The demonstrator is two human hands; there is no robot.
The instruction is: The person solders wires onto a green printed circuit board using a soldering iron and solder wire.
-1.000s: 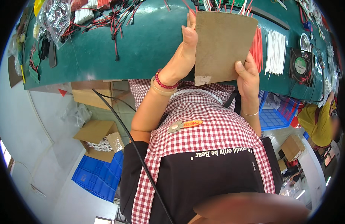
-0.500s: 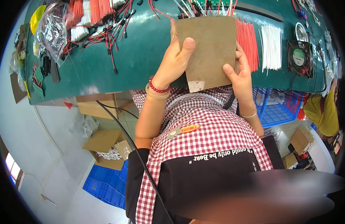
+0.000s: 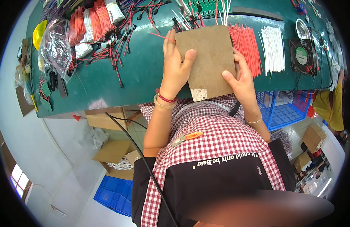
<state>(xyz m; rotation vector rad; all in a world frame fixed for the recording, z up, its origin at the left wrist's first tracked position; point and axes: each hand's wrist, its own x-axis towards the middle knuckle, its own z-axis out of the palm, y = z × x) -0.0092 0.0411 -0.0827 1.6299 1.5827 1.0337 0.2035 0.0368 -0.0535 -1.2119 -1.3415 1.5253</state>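
Two hands of ours, left hand [image 3: 174, 72] and right hand [image 3: 243, 82], grip a brown board [image 3: 207, 60] between thumbs and fingers at the green surface [image 3: 141, 83]'s near edge, beyond which an open cardboard box [image 3: 111, 150] contains white pieces [image 3: 122, 165].

Counted: two hands, one left [image 3: 175, 70] and one right [image 3: 241, 77]; one brown board [image 3: 209, 62]. Bracelets: three, comprising one red beaded bracelet [image 3: 167, 99] and one pale band [image 3: 162, 105] on the left wrist, one thin bracelet [image 3: 254, 121] on the right.

Table, right: one fan [image 3: 302, 56], one metal dish [image 3: 303, 29], one group of red wires [image 3: 246, 49], one group of white wires [image 3: 273, 49]; individual strands too dense to count. Far side: one dark bar [image 3: 258, 14].

Table, left: one clear plastic bag [image 3: 55, 45], two small green boards [image 3: 46, 104]; at least three red bundles [image 3: 96, 24], at least two white bundles [image 3: 114, 13], overlapping, exact totals indeterminable.
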